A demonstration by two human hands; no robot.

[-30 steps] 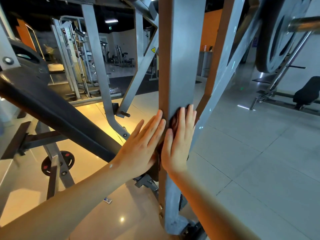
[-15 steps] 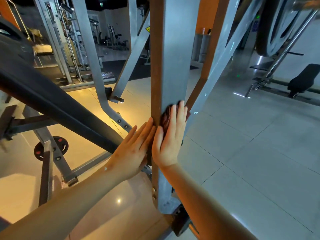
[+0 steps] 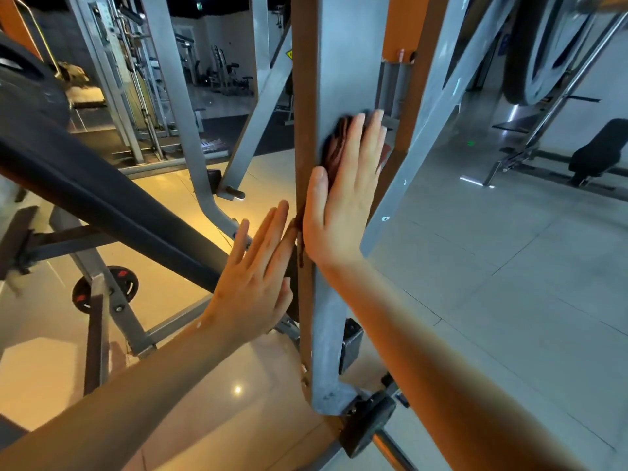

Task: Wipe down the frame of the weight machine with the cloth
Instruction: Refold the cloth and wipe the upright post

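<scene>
Your right hand point(image 3: 343, 198) lies flat, fingers straight, pinning the dark red cloth point(image 3: 334, 144) to the grey upright post point(image 3: 350, 62). Your left hand point(image 3: 255, 277), also flat, touches the post's side just below. The post runs vertically, so unwiped metal lies above and below.

Dim gym, warm floor point(image 3: 238, 389) glare, blurred edges, wide-angle bending

A gym: a large grey weight plate point(image 3: 543, 49) hangs above and right of the right grip point(image 3: 343, 198), a long black padded bench point(image 3: 102, 188) slants to its left, a small black disc plate point(image 3: 125, 283) sits lower left, and grey steel cable racks point(image 3: 136, 83) stand beyond.
</scene>
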